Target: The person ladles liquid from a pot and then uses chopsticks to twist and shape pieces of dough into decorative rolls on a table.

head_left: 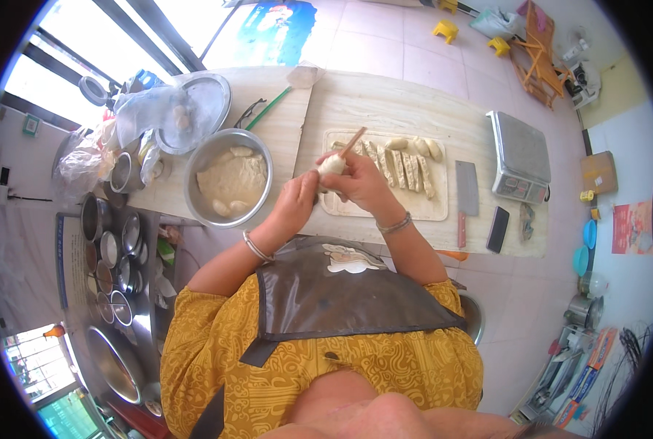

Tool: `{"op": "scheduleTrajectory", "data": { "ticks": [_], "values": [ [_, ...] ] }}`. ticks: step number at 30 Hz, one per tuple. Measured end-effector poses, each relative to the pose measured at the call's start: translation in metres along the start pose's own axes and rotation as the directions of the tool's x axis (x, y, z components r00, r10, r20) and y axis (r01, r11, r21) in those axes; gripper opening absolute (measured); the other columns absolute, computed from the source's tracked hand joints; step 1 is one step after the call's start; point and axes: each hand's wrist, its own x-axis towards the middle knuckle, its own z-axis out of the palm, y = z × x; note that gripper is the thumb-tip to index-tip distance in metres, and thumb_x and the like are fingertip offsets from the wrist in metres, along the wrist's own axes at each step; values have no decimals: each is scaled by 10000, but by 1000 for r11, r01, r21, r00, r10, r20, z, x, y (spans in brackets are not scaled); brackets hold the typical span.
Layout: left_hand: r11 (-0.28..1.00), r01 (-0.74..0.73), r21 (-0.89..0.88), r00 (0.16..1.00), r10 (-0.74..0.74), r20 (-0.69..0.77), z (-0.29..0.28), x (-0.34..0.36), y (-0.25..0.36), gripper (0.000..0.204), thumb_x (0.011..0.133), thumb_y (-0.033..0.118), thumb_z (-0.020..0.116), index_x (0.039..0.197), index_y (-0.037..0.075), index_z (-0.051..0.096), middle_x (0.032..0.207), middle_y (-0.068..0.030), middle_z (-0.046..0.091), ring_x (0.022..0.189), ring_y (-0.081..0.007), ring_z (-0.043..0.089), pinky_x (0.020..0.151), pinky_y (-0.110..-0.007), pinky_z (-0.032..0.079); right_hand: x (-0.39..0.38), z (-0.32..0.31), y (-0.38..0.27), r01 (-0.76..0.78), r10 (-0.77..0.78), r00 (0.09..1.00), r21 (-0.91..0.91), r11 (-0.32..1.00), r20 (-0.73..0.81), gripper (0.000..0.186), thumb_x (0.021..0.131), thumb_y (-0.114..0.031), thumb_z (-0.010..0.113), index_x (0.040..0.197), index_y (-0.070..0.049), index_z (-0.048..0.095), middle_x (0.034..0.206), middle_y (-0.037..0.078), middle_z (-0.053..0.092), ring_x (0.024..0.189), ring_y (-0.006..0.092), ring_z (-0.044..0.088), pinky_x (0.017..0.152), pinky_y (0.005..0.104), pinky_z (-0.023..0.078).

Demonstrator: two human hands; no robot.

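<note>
A small pale piece of dough (332, 165) is between my two hands above the near left part of a cutting board (385, 210). My left hand (297, 196) pinches its lower left side with the fingertips. My right hand (364, 183) is closed around its right side, and a thin wooden stick (354, 140) sticks up from that grip. The stick's lower end is hidden. Behind my right hand, a row of dough strips (412, 174) lies on the board, with several rounded dough pieces (421, 146) at the far right. Left of my hands stands a metal bowl (189, 183) holding flour-dusted dough (233, 179).
A cleaver (466, 192) lies right of the board, with a phone (497, 230) and a scale (521, 150) beyond it. At the far left are a metal lid (220, 102), plastic bags (85, 164) and a metal cup (124, 174). A green stick (269, 108) lies behind the bowl.
</note>
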Motion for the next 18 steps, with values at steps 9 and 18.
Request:
{"op": "scheduleTrajectory", "data": {
  "ticks": [9,18],
  "values": [
    [727,526,-442,829,-321,458,-25,-3,4,575,880,614,373,757,59,460,499,28,272,360,-55,217,325,-212,169,-13,1,-12,-81,71,993,105,991,89,440,790,-31,628,1205,-11,483,703,28,598,480,55,464,423,196,353],
    [955,18,-298,997,-40,-68,-32,17,9,158,896,196,573,854,57,510,544,55,352,401,-37,293,353,-198,222,-16,0,14,3,-59,989,-386,922,-133,124,867,-141,591,889,-20,591,627,-7,536,566,55,485,512,229,389]
  ]
}}
